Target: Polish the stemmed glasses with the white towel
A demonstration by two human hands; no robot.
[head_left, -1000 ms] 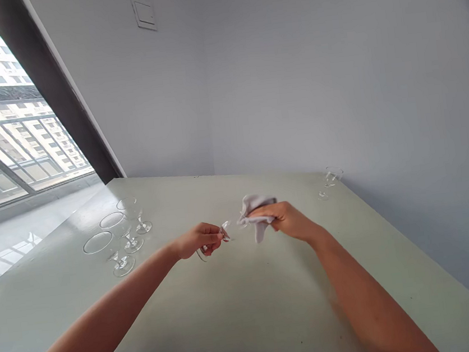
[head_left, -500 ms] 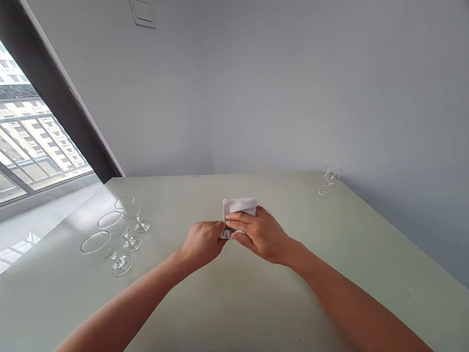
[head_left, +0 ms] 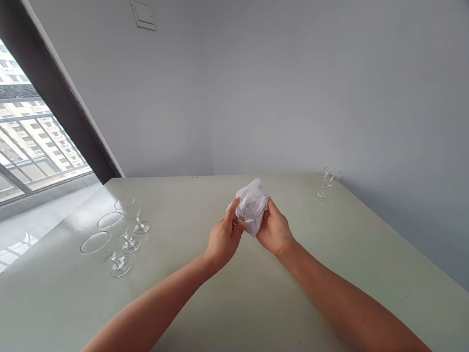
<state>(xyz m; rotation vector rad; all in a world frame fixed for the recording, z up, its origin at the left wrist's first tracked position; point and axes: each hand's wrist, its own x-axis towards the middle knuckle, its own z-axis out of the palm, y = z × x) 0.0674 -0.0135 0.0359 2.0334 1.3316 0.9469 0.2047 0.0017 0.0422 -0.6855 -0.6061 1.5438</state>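
Observation:
Over the middle of the table, a clear stemmed glass point(head_left: 245, 207) lies against a white cloth point(head_left: 256, 187), its outline partly lost in the folds. My left hand point(head_left: 223, 238) pinches the glass near its lower end, fingers closed; the exact grip point is partly hidden. From the right, my right hand point(head_left: 276, 229) cups the cloth around the glass, its fingers mostly behind the fabric. Three more stemmed glasses stand upright in a slanting row on the left: a near one point(head_left: 121, 266), a middle one point(head_left: 131, 245) and a far one point(head_left: 141, 227).
Another stemmed glass point(head_left: 331, 175) is at the table's far right corner, by the wall. The pale table point(head_left: 217, 319) meets a grey wall point(head_left: 291, 79) with a switch point(head_left: 144, 14). A window point(head_left: 0, 129) is at the left.
The cloth has opened out and been raised and shifted right, so the glass in it now shows. My left hand has moved right; my right hand has turned to cup the cloth from the side.

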